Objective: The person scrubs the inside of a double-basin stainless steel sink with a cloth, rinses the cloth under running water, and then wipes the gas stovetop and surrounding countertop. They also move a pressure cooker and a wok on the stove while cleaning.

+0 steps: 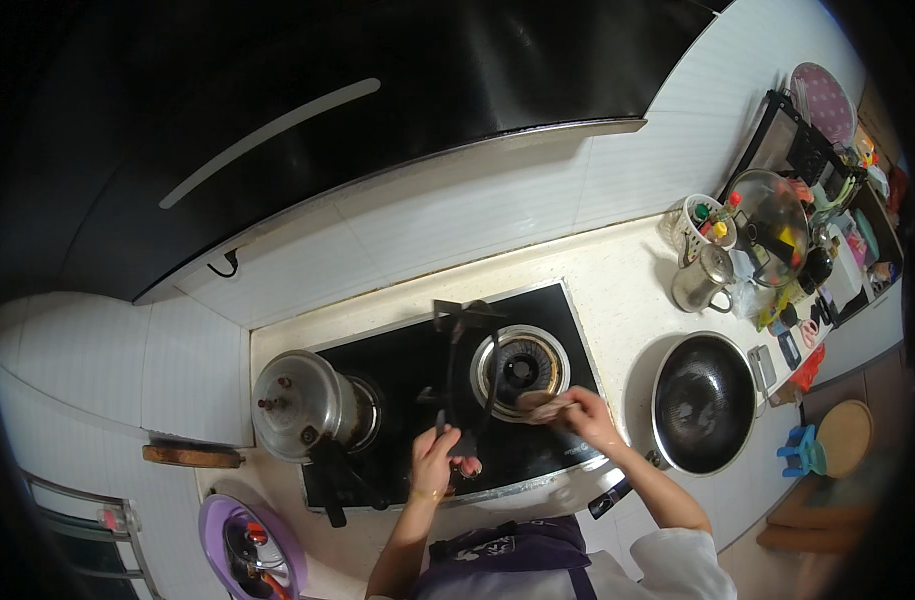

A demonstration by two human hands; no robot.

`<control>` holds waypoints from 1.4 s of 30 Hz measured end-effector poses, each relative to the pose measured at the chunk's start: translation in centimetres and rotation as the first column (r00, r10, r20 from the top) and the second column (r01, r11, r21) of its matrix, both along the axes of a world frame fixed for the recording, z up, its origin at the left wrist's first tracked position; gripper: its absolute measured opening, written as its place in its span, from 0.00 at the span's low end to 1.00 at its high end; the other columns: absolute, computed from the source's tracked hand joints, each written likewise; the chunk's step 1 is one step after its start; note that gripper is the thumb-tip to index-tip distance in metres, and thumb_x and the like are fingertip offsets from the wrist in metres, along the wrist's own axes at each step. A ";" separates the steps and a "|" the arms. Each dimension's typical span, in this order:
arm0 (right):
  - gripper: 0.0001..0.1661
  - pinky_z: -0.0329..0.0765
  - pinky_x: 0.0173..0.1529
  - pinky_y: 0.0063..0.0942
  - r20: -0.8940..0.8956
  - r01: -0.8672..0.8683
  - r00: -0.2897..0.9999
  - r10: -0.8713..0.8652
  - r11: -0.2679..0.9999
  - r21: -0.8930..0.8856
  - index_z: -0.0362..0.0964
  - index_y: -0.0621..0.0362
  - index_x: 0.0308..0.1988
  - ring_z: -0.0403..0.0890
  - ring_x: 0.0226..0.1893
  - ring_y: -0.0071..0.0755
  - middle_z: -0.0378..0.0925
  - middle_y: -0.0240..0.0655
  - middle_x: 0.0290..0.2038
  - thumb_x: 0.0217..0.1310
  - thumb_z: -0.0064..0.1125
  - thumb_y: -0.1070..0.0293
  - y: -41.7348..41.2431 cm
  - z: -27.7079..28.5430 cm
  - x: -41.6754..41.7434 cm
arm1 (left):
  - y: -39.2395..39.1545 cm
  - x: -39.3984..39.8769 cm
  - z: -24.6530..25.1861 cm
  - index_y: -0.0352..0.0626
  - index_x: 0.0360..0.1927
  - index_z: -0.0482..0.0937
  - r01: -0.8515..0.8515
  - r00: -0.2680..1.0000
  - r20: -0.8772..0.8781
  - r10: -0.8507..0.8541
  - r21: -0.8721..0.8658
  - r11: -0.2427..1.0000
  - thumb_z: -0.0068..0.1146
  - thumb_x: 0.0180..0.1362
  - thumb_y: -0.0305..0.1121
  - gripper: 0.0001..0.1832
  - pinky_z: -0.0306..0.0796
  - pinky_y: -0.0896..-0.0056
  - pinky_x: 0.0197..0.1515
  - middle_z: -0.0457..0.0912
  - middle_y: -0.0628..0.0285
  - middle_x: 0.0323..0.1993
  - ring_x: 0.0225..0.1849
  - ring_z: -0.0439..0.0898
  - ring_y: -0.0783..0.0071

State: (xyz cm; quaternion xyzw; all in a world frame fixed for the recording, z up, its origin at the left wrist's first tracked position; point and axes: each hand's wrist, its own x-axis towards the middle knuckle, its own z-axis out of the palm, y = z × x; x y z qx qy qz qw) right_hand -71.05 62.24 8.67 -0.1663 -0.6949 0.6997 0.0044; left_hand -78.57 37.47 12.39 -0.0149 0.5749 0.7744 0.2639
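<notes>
My left hand [436,459] is closed on a black metal pan support [453,367], lifted and tilted above the black glass gas hob [420,420]. Just right of it, my right hand [588,420] grips a brownish cloth [545,406], blurred by motion, at the front edge of the uncovered right burner [521,365]. On the left burner stands a metal pressure cooker [303,405] with a black handle pointing towards me.
A black wok [705,405] rests on the counter to the right, its handle towards me. Behind it stand a metal jug [703,279], a white basket of bottles [699,225] and a glass lid [769,225]. A purple basin [213,525] holds utensils at lower left. The range hood [427,67] hangs overhead.
</notes>
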 end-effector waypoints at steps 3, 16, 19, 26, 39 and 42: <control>0.10 0.73 0.38 0.30 -0.210 -0.130 0.941 0.266 0.855 0.501 0.70 0.61 0.34 0.74 0.34 0.34 0.74 0.39 0.35 0.48 0.47 0.72 -4.4 -3.0 -3.8 | -2.3 1.2 3.4 0.37 0.20 0.67 -0.055 0.995 -0.087 0.053 -0.023 0.998 0.43 0.59 0.29 0.12 0.63 0.80 0.17 0.73 0.57 0.15 0.14 0.74 0.72; 0.43 0.31 0.68 0.39 0.287 -0.288 0.686 0.669 -0.112 0.951 0.34 0.57 0.65 0.29 0.68 0.41 0.32 0.42 0.68 0.62 0.23 0.39 -12.8 -12.0 -24.3 | -3.6 1.2 4.3 0.35 0.23 0.69 -0.356 0.930 -0.079 0.358 0.034 0.934 0.45 0.54 0.25 0.06 0.65 0.66 0.10 0.71 0.57 0.20 0.09 0.69 0.62; 0.45 0.32 0.68 0.39 0.195 -0.253 0.707 0.679 -0.014 0.967 0.32 0.55 0.65 0.33 0.68 0.40 0.34 0.42 0.67 0.60 0.32 0.38 -4.7 -13.4 -28.7 | -3.4 0.6 3.8 0.35 0.25 0.69 -0.308 0.940 -0.129 0.316 0.084 0.948 0.45 0.54 0.25 0.06 0.65 0.66 0.10 0.71 0.57 0.21 0.10 0.69 0.62; 0.41 0.37 0.68 0.37 0.138 -0.179 0.925 0.353 0.085 0.980 0.34 0.57 0.65 0.36 0.68 0.40 0.35 0.42 0.67 0.62 0.30 0.43 12.9 -14.2 -22.4 | -2.3 -0.2 3.8 0.35 0.18 0.68 -0.401 0.916 -0.032 0.400 -0.013 0.916 0.46 0.57 0.30 0.13 0.65 0.74 0.12 0.70 0.57 0.13 0.10 0.71 0.69; 0.42 0.35 0.67 0.43 0.234 -0.275 0.909 0.345 0.072 0.959 0.41 0.69 0.62 0.37 0.67 0.51 0.37 0.54 0.65 0.63 0.31 0.45 5.3 -12.0 -0.2 | -3.1 0.6 3.4 0.39 0.22 0.69 -0.292 0.956 0.005 0.292 0.076 0.953 0.46 0.54 0.30 0.08 0.62 0.73 0.10 0.71 0.62 0.19 0.10 0.70 0.68; 0.41 0.36 0.67 0.43 0.256 -0.298 0.915 0.313 0.094 0.950 0.43 0.67 0.63 0.38 0.67 0.50 0.39 0.53 0.65 0.62 0.33 0.46 4.6 -12.2 0.7 | -4.0 0.9 3.2 0.39 0.22 0.69 -0.239 0.971 0.007 0.239 0.077 0.968 0.46 0.54 0.31 0.08 0.62 0.73 0.10 0.71 0.62 0.19 0.10 0.70 0.67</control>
